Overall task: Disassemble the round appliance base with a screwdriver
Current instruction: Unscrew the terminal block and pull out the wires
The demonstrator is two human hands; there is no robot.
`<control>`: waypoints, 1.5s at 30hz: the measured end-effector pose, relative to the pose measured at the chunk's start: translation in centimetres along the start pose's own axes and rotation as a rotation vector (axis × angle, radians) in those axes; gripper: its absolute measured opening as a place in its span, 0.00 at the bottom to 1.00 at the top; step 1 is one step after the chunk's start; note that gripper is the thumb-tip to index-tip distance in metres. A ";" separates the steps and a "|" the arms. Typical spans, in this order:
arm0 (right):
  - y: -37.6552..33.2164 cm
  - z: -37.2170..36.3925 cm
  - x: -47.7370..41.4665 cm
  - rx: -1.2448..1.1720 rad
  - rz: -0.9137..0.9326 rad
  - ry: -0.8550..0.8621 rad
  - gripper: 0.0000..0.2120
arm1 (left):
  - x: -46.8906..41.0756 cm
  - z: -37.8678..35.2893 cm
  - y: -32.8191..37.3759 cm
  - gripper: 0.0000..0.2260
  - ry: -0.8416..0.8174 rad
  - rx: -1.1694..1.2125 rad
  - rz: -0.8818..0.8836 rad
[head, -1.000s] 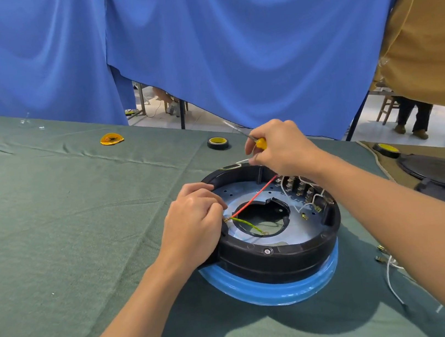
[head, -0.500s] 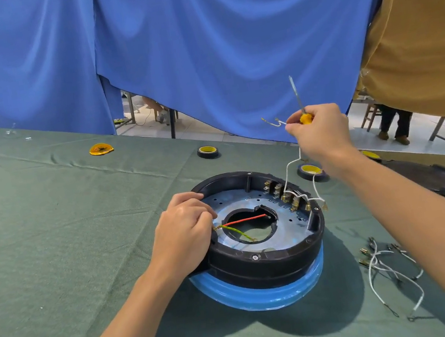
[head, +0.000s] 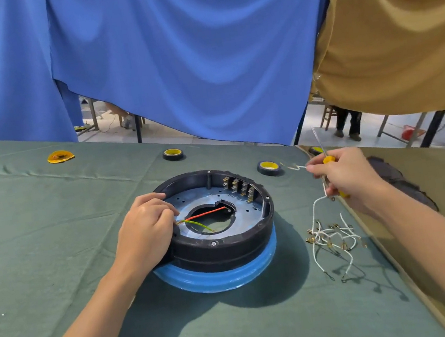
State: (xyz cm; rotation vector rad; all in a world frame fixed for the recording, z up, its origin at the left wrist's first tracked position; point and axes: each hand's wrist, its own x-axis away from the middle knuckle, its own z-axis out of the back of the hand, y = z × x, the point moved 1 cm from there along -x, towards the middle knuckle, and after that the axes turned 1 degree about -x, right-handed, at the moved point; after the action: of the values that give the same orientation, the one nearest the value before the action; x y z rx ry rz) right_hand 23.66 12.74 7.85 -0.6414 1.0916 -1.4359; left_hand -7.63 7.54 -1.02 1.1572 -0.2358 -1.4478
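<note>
The round appliance base (head: 227, 249), black with a blue lower ring, lies open side up on the green table. Inside it are a red wire (head: 208, 213), a yellow-green wire and a row of brass terminals (head: 240, 187). My left hand (head: 145, 231) grips the base's left rim, fingers curled over the edge. Right of the base, my right hand (head: 345, 176) holds a yellow-handled screwdriver (head: 324, 153), its shaft pointing up. The same hand pinches a white wire (head: 315, 209) that hangs down to the table.
A pile of loose white wires (head: 331, 238) with brass ends lies right of the base. Two black-and-yellow tape rolls (head: 173, 154) (head: 269, 167) and a yellow disc (head: 60, 157) sit farther back. A black cover (head: 402, 179) lies at right. Blue and tan cloths hang behind.
My right hand has lifted a white wire off the base's terminals and carried it right and down over the wire pile. My left hand has stayed on the rim.
</note>
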 end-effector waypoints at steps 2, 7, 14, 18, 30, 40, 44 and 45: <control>2.4 0.9 1.2 -0.007 -0.073 -0.020 0.01 | 0.1 0.0 0.1 0.15 0.004 -0.004 0.006; 6.8 2.7 3.0 -0.031 -0.224 -0.058 0.02 | 0.3 0.0 0.3 0.15 0.021 0.002 0.015; 9.2 3.4 3.3 0.431 -0.119 -0.074 0.03 | 0.6 0.0 0.5 0.15 0.038 0.030 0.030; 7.4 3.1 3.5 0.599 -0.016 -0.014 0.09 | 0.6 0.0 0.5 0.14 0.045 0.031 0.012; -0.8 -4.1 8.5 0.431 0.327 -0.393 0.10 | 0.4 0.5 0.1 0.15 -0.041 -0.031 0.052; -2.6 -7.2 9.4 0.541 0.689 -0.498 0.16 | 1.1 0.6 0.5 0.16 -0.012 -0.030 0.020; -3.4 -7.5 9.2 0.517 0.764 -0.524 0.12 | 1.1 0.5 0.4 0.19 0.009 0.006 0.016; -3.5 -7.6 9.1 0.506 0.761 -0.531 0.12 | 1.0 0.4 0.4 0.19 0.009 0.008 0.010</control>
State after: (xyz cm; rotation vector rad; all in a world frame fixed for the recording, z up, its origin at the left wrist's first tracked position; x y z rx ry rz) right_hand 13.78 5.58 5.97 -0.1726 0.4297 -0.7514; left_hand -7.49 6.36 -1.05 1.1679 -0.2411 -1.4338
